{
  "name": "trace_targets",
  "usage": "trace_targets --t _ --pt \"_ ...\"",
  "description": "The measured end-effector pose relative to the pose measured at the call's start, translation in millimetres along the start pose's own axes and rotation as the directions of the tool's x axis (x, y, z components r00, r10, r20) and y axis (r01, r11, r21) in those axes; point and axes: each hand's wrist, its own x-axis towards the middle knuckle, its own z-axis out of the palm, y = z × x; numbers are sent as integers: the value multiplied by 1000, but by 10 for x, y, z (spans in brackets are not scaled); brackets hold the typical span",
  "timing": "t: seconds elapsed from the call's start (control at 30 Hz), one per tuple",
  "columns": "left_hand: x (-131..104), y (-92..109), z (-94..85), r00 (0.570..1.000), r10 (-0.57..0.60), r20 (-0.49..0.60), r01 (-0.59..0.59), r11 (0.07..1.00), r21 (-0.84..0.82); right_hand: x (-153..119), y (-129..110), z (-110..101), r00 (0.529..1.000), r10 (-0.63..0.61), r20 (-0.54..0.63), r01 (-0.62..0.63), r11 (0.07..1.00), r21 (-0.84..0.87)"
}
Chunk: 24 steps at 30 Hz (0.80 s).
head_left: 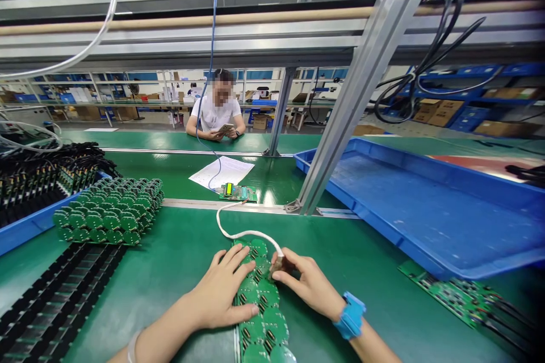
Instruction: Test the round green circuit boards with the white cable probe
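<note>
A panel of round green circuit boards [272, 323] lies on the green bench in front of me. My left hand [221, 289] rests flat on its left side, fingers spread. At the panel's upper right, my right hand [302, 281] pinches a brownish probe connector [277, 264] against or just over a round board; whether it touches is hidden by the fingers. From the connector a white cable [251, 233] curves back to a small test board [238, 191] with a lit yellow-green display. A blue wrist strap [351, 315] is around my right wrist.
Stacked round boards [110, 210] stand at left by black slotted strips [63, 295] and a tray of black-cabled parts [51, 181]. A blue tray [430, 198] sits at right, near wired boards [460, 295]. A metal post [353, 85] rises between. Across the bench, a person [216, 108] holds a phone.
</note>
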Motion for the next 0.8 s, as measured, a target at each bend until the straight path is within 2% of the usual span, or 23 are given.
trace_targets --t 0.2,0.37,0.5,0.8 --pt "-5 0 3 1000 0 6 0 1000 18 -13 -37 -45 999 35 -8 -34 994 102" --pt "-3 3 -7 1000 -1 2 1 1000 11 -49 -79 -91 982 56 180 -96 971 220" --pt "5 5 -14 1000 1 5 -1 1000 9 -64 -70 -105 969 40 242 -91 974 206" --pt "4 9 -6 1000 7 -4 -7 1000 -14 -68 -46 -116 969 31 246 -63 990 123"
